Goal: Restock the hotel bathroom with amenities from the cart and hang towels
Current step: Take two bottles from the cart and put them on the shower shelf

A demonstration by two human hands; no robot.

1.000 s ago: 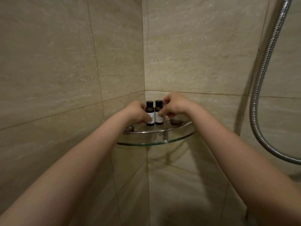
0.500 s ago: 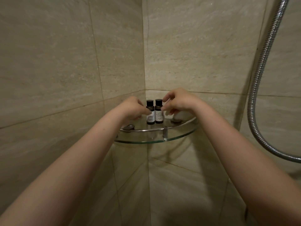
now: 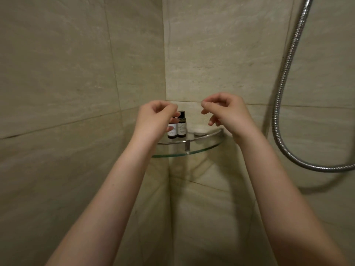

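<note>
Glass corner shelf (image 3: 192, 151): two dark bottles (image 3: 182, 124) upright, side by side, just behind left hand (image 3: 155, 118) fingertips, well left of right hand (image 3: 226, 112) fingers. Both hands loosely curled, holding nothing. Risk: left fingers clipping a cap, toppling both on slick glass.

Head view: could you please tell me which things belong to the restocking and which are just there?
Job: left bottle, right bottle, glass shelf, left hand, right hand.
Just there: shower hose, tiled wall.
</note>
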